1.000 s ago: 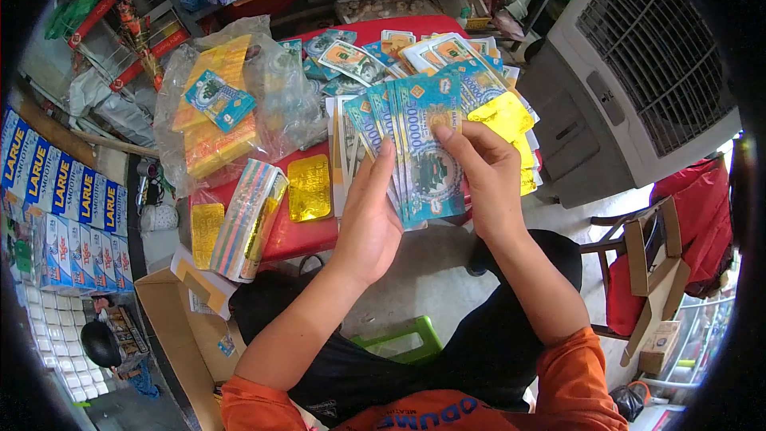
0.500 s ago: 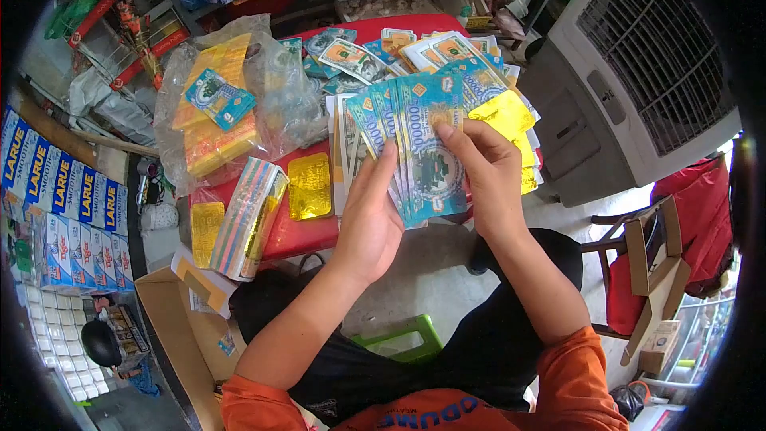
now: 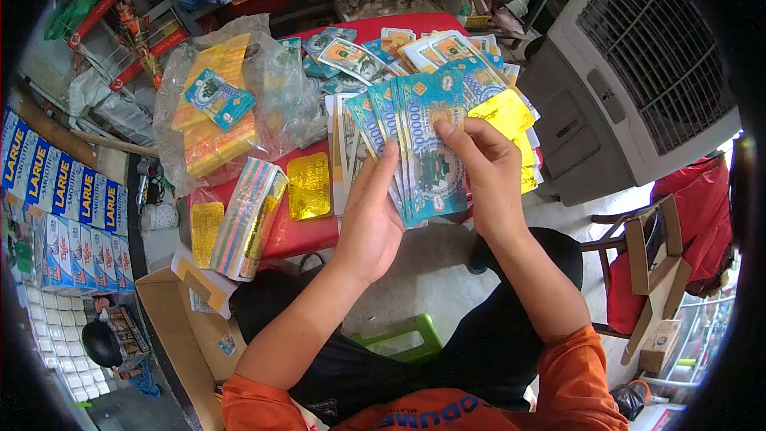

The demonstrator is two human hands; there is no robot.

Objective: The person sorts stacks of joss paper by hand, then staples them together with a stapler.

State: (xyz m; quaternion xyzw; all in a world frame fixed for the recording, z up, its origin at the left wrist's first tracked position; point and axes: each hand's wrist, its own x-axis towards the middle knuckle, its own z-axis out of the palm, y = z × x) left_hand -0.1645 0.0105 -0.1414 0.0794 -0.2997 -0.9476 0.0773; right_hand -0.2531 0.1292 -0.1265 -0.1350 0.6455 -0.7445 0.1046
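A fan of blue paper banknotes is spread between my two hands, above the near edge of the red table. My left hand grips the notes' left side, thumb on top. On the right side, my right hand pinches them with its thumb on the face of the top note. Behind them lies a heap of mixed notes with gold foil sheets. Left of my hands are a gold foil piece and a thick striped paper bundle.
Clear plastic wrap holds yellow paper packs with a blue note on top. A cardboard box stands at lower left. An air cooler stands at right, near a wooden chair. Beer cartons line the left.
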